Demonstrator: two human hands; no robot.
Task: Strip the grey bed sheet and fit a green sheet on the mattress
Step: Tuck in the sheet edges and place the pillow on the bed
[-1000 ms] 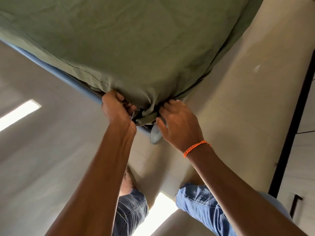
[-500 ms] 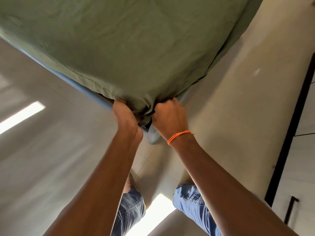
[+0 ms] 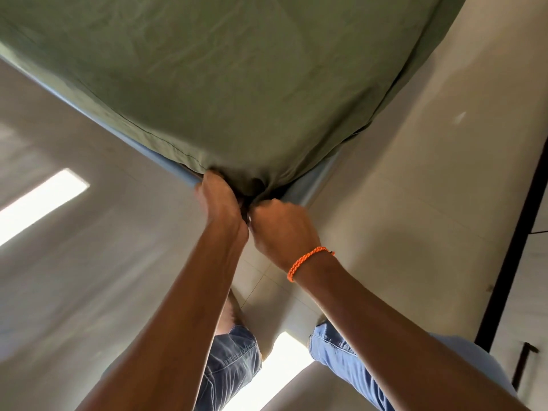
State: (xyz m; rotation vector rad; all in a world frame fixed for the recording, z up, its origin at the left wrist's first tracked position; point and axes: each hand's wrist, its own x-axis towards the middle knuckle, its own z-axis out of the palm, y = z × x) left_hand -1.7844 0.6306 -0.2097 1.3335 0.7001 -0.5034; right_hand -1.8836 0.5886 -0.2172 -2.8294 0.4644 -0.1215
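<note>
The green sheet [image 3: 237, 84] already covers the mattress top beyond both hands, and the left hand [image 3: 219, 200] and right hand [image 3: 281, 223], fingers curled, pinch its bunched corner, seemingly tucking it over the blue bed frame [image 3: 175, 170].

Head cam, 1 view only, wide-angle: looks fwd and steeply down from above the bed corner, close to both hands. Frame top: green sheet [image 3: 237, 84]; centre: left hand [image 3: 221, 200] and right hand [image 3: 281, 226]; bottom: jeans [image 3: 234, 360], floor tiles [image 3: 415, 203].
</note>
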